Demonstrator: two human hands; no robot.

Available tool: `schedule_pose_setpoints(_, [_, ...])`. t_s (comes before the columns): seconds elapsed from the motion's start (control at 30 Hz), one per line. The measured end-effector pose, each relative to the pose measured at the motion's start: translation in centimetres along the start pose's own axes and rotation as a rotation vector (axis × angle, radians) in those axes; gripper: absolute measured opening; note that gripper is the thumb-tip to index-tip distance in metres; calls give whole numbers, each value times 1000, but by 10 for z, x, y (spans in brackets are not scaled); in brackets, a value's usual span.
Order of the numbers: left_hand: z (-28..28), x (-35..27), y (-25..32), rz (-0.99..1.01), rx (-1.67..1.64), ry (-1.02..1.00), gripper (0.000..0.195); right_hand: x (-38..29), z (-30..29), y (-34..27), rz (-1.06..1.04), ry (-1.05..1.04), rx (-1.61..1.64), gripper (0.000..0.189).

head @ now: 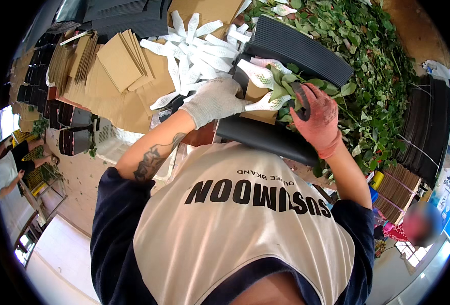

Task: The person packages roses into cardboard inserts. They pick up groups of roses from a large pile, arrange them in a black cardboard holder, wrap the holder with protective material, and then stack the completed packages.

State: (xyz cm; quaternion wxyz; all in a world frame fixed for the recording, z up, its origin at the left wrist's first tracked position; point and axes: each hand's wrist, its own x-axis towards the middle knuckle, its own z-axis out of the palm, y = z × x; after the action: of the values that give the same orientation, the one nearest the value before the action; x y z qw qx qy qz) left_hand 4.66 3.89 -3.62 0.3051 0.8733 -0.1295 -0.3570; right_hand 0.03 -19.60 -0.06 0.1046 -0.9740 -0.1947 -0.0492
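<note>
My left hand [215, 100], in a pale knit glove, pinches the narrow end of a white foam net sleeve [267, 103]. Green shows through the mesh at the sleeve's wide end. Across from it, my right hand [316, 116] wears a red glove with a dark palm and curls around leafy stems [286, 85]; its fingertips are partly hidden by leaves. Beside these lies another filled net sleeve [257, 73], pinkish inside. Under the sleeves is a piece of brown cardboard [256, 92], between a stack of black corrugated sheets [297, 49] and a smooth black sheet [263, 137].
Loose white net sleeves [198, 53] lie heaped beyond my left hand, near stacked cardboard pieces [120, 61]. A large mass of leafy stems [373, 76] spreads on the right. Bundled black sheets [425, 126] stand farther right. One person [13, 171] is at far left, another [396, 231] at far right.
</note>
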Motion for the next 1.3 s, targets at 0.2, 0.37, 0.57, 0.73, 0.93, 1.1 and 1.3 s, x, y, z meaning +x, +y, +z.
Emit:
schedule_pose_setpoints(0.2, [6, -2, -18, 32, -347, -71, 28, -8, 6, -4, -17, 26, -41, 51])
schedule_pose_setpoints(0.37, [-6, -8, -25, 79, -84, -98, 31, -3, 14, -15, 56, -142, 6, 51])
schedule_pose_setpoints(0.57, [-42, -44, 12, 240, 77, 271, 30, 7, -45, 6, 202, -68, 870, 37])
schedule_pose_setpoints(0.73, [-12, -20, 13, 503, 348, 299, 48, -8, -57, 16, 18, -84, 495, 35])
schedule_pose_setpoints(0.93, [-14, -3, -8, 480, -62, 156, 42, -15, 7, -7, -158, -278, 148, 48])
schedule_pose_setpoints(1.1, [-14, -4, -9, 445, 226, 290, 40, 6, 5, -10, -182, -506, 249, 41])
schedule_pose_setpoints(1.3, [-7, -3, -20, 435, 147, 293, 39, 3, -8, -29, -416, -90, 9, 39])
